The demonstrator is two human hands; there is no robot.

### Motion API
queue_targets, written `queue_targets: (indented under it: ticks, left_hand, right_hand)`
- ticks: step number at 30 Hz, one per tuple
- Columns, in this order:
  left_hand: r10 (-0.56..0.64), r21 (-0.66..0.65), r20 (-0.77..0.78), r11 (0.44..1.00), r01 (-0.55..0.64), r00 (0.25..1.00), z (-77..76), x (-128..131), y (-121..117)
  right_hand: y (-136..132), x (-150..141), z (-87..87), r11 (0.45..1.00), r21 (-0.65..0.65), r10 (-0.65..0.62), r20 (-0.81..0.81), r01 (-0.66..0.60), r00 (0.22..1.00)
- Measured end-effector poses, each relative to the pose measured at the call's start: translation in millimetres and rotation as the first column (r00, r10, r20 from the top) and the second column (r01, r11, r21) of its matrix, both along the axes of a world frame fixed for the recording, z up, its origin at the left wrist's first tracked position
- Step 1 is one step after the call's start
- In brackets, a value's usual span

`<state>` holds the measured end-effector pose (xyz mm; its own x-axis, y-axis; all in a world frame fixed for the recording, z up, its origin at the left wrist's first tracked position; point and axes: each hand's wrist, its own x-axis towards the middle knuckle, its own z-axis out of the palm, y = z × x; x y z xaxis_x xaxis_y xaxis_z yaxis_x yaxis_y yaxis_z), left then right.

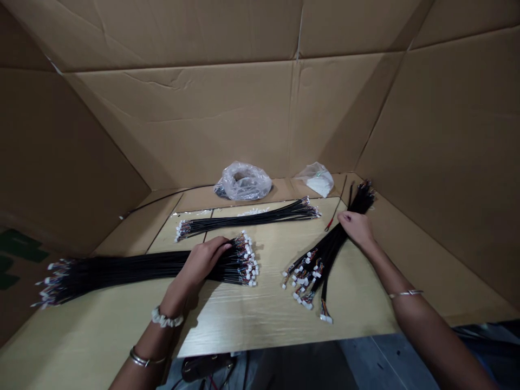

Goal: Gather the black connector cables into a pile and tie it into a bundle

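Although the hands are well apart, each one rests on black cable. The left hand [205,261] curls over a thick bundle of sheathed wires [134,272], close to its cluster of white plastic connectors and fine coloured leads. The right hand [354,226] presses on a narrower cable bundle [325,257], which fans out at its near end into loose connectors. Farther off, a third wire harness [247,218] lies straight across the far side of a pale wood-grain board [260,319] under glossy plastic film. Beyond it, a crumpled clear plastic bag [242,181] wraps a dark coil, and a smaller bag [317,179] seems to hold white parts, though that is hard to tell. Creased corrugated cardboard walls [182,119] rise at the left, right and far sides.
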<state>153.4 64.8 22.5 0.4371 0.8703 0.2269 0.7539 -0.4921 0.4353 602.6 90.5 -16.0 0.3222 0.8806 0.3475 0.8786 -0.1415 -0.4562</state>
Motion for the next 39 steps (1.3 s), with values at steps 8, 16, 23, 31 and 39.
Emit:
queue_targets:
  ticks: [8, 16, 23, 31, 39]
  left_hand:
    - [0.000, 0.019, -0.029, 1.000, 0.001, 1.000, -3.6, -1.8, 2.0]
    - [-0.019, 0.029, -0.036, 0.999, 0.020, 0.999, -1.0, 0.1, 1.1]
    - [-0.007, 0.028, -0.062, 1.000, 0.009, 0.998, -0.7, 0.3, 1.0]
    - [-0.007, 0.012, -0.054, 1.000, 0.007, 0.999, -1.1, 0.8, 0.3]
    - [-0.006, -0.002, -0.045, 1.000, 0.006, 0.999, 1.3, 1.0, -1.6]
  right_hand:
    - [-0.7, -1.1, 1.5, 1.000, -0.020, -0.013, 0.013, 0.013, 1.000]
    - [0.1, 1.2, 0.1, 1.000, 0.001, 0.024, 0.008, -0.024, 1.000]
    - [0.8, 1.8, -2.0, 1.000, 0.016, 0.014, 0.011, -0.014, 1.000]
    - [-1.1, -1.1, 2.7, 1.000, -0.018, 0.011, -0.023, -0.011, 1.000]
    - [-1.7, -2.0, 3.7, 1.000, -0.008, 0.008, -0.020, -0.008, 1.000]
